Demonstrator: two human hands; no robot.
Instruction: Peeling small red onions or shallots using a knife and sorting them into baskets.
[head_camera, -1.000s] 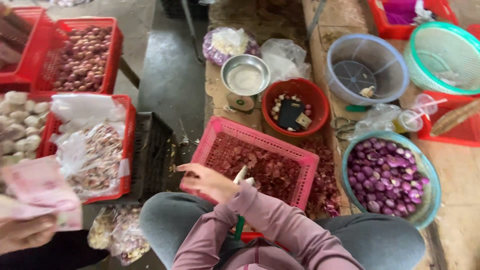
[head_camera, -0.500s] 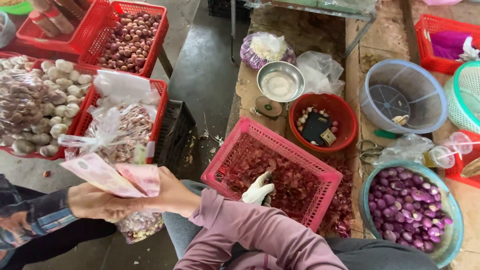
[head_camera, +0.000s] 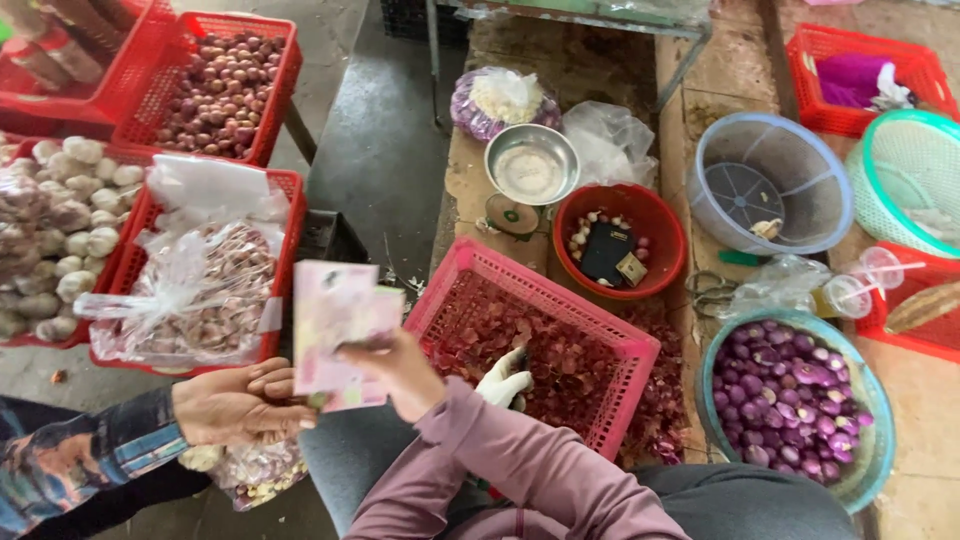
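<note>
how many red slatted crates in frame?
6, maybe more off-frame. Crate of peels at centre; bagged-garlic crate left; shallot crate above it; corner crate top left; garlic-bulb crate at left edge; cloth crate top right.

Paper banknotes (head_camera: 340, 335) matt; red plastic basket (head_camera: 560, 300) latticed; metal bowl (head_camera: 531, 165) shiny; plastic bag (head_camera: 190, 290) glossy.

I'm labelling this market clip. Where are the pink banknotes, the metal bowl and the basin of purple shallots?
pink banknotes (head_camera: 335, 325), head view, middle of the front note.
metal bowl (head_camera: 531, 165), head view, inside bottom.
basin of purple shallots (head_camera: 872, 458), head view, teal rim at right.
</note>
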